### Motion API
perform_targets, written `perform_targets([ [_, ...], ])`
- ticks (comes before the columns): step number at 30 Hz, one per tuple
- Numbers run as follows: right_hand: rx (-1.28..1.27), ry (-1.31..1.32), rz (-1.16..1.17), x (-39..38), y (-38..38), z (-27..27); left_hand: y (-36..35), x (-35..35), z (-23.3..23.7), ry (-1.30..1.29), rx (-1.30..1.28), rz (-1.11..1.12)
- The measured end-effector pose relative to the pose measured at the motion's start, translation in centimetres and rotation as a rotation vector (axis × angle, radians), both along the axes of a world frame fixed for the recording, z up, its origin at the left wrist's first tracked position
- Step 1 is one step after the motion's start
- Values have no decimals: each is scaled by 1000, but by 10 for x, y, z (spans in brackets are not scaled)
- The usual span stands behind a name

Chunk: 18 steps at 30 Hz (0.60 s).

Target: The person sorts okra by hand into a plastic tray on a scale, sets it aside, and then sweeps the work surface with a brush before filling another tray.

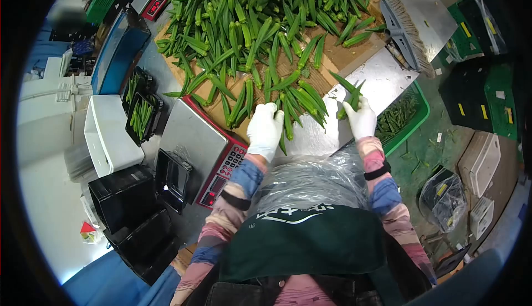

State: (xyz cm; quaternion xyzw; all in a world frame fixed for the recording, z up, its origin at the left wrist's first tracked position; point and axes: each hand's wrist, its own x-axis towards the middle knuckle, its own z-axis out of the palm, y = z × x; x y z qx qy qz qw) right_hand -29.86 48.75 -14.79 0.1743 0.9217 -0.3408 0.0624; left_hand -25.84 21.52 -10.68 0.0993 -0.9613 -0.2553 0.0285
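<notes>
My left hand (265, 131), in a white glove, is at the front edge of a large okra heap (244, 34). Its fingers are curled together against the nearest pods, and whatever is between them is hidden. Loose okra pods (302, 100) fan out just right of it over the metal tabletop (316, 138). My right hand (361, 120), also gloved in white, pinches an okra pod (353, 96) between thumb and fingers. Another pod touches that one and points up to the left.
A red digital scale (194, 137) with a steel plate stands at my left, beside black trays (173, 176), some holding okra. On the right are a grey brush (400, 31) and a green basket (418, 118) of okra below the table edge. Dark crates (471, 95) stand farther right.
</notes>
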Motion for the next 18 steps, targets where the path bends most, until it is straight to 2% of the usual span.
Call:
perform_targets([
  [1,125,68,24,-4,-7,-9,9,-3,2,-61,-166,11],
  [3,90,-33,-1,-14,-15,-6,10,-7,2,-49,-222,-8],
  [5,-203,61,35,-9,-4,-18,-10,-8,-2,-43,21,2],
  [6,-349,108,54,-10,-3,-13,-28,-14,-4,-136,291,65],
  [7,-356,53,20,-10,2,-7,-41,-11,-6,-79,456,105],
  [9,-373,-76,-46,-11,6,41,-56,-4,11,-5,635,160],
  [10,-285,79,-34,-13,8,22,-64,1,11,-41,685,219],
  [13,35,373,239,-42,5,17,-45,4,27,-42,448,156],
  [14,188,496,340,-51,2,7,-37,6,19,21,409,107],
  [18,419,409,484,-66,-11,-2,-1,-1,-1,36,-48,-26],
])
